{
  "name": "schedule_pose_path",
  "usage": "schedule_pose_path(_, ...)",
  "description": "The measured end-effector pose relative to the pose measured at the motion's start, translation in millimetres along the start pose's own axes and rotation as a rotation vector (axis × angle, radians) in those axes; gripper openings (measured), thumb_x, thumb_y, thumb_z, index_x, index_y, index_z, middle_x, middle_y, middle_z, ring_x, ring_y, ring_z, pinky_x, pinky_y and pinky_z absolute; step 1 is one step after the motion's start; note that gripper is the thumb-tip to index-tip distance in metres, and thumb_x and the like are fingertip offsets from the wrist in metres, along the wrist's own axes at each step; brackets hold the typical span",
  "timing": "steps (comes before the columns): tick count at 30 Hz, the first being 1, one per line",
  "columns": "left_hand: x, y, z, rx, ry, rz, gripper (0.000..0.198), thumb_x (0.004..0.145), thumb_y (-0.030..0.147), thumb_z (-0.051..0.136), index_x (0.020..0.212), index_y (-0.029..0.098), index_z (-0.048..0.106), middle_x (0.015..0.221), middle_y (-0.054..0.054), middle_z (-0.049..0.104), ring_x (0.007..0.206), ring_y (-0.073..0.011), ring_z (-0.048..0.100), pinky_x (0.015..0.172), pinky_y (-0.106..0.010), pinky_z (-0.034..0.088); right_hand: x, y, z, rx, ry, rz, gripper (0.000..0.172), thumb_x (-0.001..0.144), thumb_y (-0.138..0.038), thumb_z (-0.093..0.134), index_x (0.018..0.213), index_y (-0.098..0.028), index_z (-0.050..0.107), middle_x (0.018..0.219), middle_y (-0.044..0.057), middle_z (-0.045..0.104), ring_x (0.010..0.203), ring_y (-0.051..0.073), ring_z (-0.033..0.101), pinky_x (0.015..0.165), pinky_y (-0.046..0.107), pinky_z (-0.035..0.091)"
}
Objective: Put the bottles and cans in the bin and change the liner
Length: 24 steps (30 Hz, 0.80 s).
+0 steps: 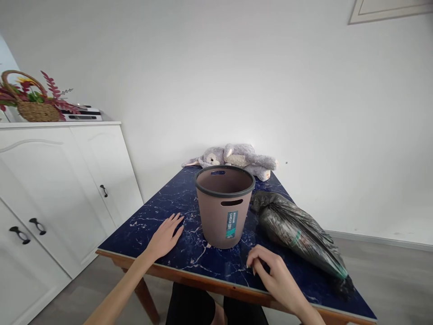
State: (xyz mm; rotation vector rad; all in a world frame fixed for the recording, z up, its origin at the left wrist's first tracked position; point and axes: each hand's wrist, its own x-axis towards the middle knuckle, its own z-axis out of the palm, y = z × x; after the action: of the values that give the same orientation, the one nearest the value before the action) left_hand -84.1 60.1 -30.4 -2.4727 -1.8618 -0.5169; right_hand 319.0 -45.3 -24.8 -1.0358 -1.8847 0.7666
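Note:
A brownish-pink garbage bin point(216, 216) with a dark rim and a teal label stands upright on the blue marbled table point(149, 225). My left hand point(165, 237) lies flat on the tabletop to the left of the bin, fingers spread, holding nothing. On the right, near the front edge, my right hand point(270, 271) rests with its fingers curled; whether anything is inside them is hidden. A filled black plastic bag point(297, 230), gathered at its far end, lies to the right of the bin, beyond my right hand. Neither hand touches the bin.
A grey plush rabbit point(240, 155) lies at the table's far end against the wall. White cabinets point(98, 162) stand on the left, with a wicker basket point(39, 111) of flowers and a white device point(83, 115) on top.

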Motion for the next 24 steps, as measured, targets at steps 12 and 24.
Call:
schedule_pose_path(12,-6.1,3.1,4.4,-0.030,0.035,-0.007,0.062,0.109,0.060,0.034,0.156,0.025,0.055,0.166,-0.005,0.046,0.158,-0.0308,0.036,0.131,-0.054,0.028,5.2,29.6,4.1,0.165,-0.057,0.206,0.028,0.103,-0.039,0.045,0.095,-0.022,0.065,0.075,-0.001,0.060,0.072,0.018,0.060,0.071,0.030,0.042)
schedule_pose_path(24,-6.0,1.6,7.4,-0.040,0.055,-0.014,0.062,0.108,0.061,0.034,0.154,0.026,0.057,0.165,-0.005,0.048,0.157,-0.0314,0.038,0.130,-0.054,0.030,9.7,31.7,14.6,0.091,0.018,0.278,0.061,0.103,-0.051,0.048,0.156,-0.024,0.036,0.080,0.000,0.065,0.083,0.024,0.070,0.073,0.035,0.050)
